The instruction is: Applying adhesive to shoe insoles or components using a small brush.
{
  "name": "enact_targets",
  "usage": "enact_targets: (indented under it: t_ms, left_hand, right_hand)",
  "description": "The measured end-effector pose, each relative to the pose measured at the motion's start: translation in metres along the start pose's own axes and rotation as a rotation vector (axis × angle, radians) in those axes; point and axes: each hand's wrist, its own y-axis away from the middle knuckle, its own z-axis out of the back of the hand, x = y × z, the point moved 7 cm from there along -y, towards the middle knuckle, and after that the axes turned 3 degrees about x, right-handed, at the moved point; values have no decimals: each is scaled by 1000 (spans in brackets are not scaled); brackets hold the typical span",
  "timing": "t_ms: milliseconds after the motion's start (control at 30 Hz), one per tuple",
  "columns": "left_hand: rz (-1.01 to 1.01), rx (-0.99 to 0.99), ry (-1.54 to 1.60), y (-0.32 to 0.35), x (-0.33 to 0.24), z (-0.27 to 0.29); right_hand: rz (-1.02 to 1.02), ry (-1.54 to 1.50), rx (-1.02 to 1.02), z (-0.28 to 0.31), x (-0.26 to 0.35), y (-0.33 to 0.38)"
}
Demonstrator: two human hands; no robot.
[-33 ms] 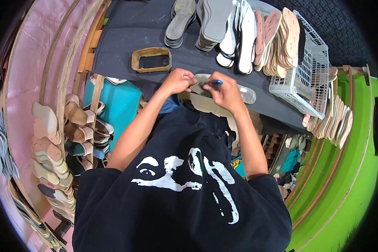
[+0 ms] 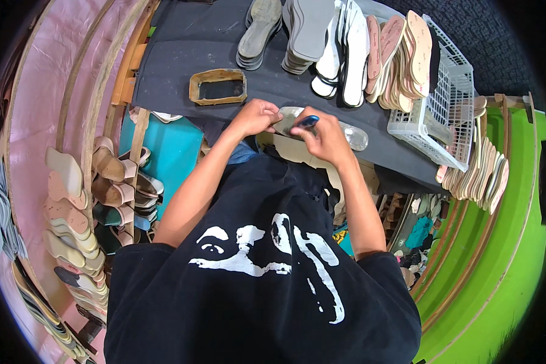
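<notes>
A grey shoe insole (image 2: 352, 134) lies flat on the dark table (image 2: 182, 42) right in front of me. My left hand (image 2: 258, 116) presses down on the insole's left end. My right hand (image 2: 324, 134) holds a blue pen (image 2: 306, 121) with its tip on the insole. Both forearms reach forward from my black printed shirt.
A brown rectangular tray (image 2: 218, 87) sits left of my hands. Stacks of grey, white and tan insoles (image 2: 346, 42) stand at the table's back, beside a white plastic basket (image 2: 443, 103). More soles fill racks at left (image 2: 73, 200) and right (image 2: 476, 173).
</notes>
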Motion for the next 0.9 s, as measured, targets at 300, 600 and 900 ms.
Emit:
enact_targets:
  t_ms: [300, 600, 900]
  left_hand:
    - [-4, 140, 83, -5, 11, 4]
    - [102, 97, 169, 1, 3, 4]
    - [121, 96, 199, 5, -4, 3]
  right_hand:
    - [-147, -102, -351, 19, -33, -8]
    - [-34, -76, -50, -7, -10, -6]
    - [-30, -133, -150, -3, -17, 1]
